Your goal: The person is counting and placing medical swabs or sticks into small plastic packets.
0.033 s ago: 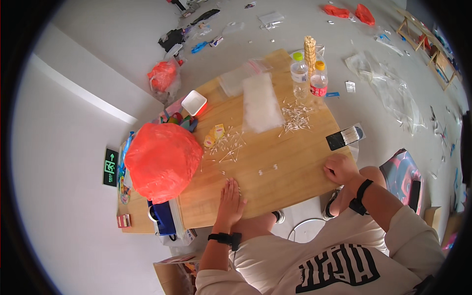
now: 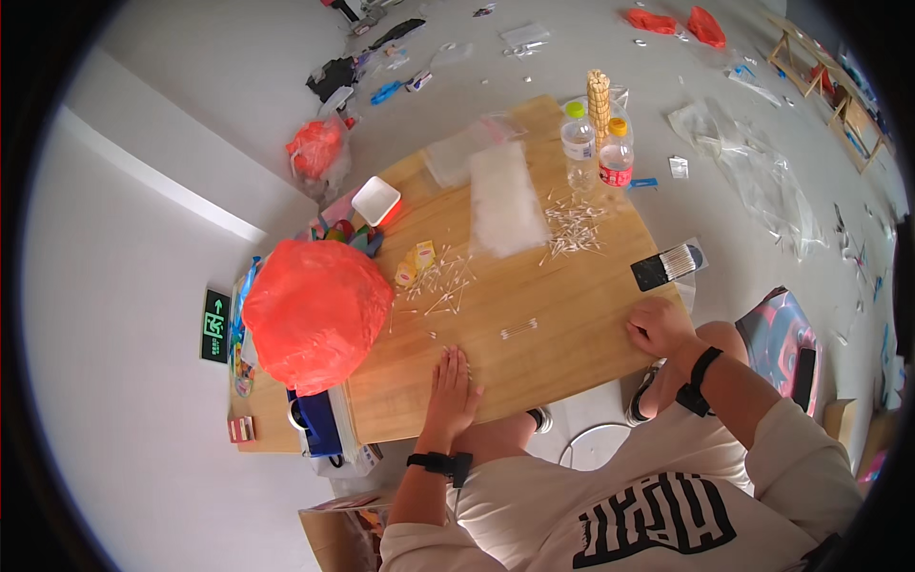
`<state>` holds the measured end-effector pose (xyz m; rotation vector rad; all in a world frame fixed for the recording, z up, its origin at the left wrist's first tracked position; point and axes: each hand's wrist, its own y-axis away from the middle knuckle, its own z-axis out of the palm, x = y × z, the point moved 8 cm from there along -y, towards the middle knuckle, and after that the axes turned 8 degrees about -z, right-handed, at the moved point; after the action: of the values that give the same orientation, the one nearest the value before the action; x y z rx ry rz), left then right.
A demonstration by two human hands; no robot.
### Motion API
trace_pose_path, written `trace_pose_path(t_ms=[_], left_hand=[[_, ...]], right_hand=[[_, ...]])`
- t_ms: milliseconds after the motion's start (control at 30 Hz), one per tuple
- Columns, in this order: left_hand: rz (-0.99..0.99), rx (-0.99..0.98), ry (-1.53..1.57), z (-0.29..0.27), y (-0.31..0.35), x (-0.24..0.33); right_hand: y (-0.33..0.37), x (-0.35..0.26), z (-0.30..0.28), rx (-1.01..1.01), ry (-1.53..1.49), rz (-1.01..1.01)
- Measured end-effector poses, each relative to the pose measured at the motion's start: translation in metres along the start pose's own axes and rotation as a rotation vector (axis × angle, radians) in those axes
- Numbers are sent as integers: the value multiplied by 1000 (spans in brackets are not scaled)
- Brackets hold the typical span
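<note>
My left hand (image 2: 452, 393) lies flat on the wooden table (image 2: 572, 324) near its front edge, fingers stretched out. Curled into a loose fist, my right hand (image 2: 661, 325) rests at the table's right front corner; no object shows in it. Between the hands and a little farther off lies a small row of cotton swabs (image 2: 519, 329). Loose swabs (image 2: 440, 283) are scattered beyond my left hand, beside yellow packets (image 2: 416, 264). A denser swab pile (image 2: 574, 231) sits farther right. Just beyond my right hand is a black-backed pack of swabs (image 2: 667, 267).
A big red plastic bag (image 2: 319, 310) bulges at the table's left. Clear plastic bags (image 2: 508, 200) lie mid-table. A green-capped bottle (image 2: 579, 148), an orange-capped bottle (image 2: 617, 154) and a bundle of sticks (image 2: 598, 100) stand far right. A red-and-white tray (image 2: 377, 199) sits far left.
My left hand has shifted very slightly to the right on the table. My right hand and the swabs look the same.
</note>
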<state>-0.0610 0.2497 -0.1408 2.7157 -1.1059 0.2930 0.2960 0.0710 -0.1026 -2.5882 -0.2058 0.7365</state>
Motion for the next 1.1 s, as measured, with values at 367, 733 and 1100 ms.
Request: trace_pose_path(t_ms=[367, 733, 1100], left_hand=[[153, 102, 63, -17, -46, 38], [277, 122, 63, -58, -68, 39], [14, 295, 288, -42, -95, 15]], right_hand=[[7, 5, 0, 4, 22, 8], [7, 8, 0, -15, -2, 16], [5, 4, -2, -36, 51, 15]])
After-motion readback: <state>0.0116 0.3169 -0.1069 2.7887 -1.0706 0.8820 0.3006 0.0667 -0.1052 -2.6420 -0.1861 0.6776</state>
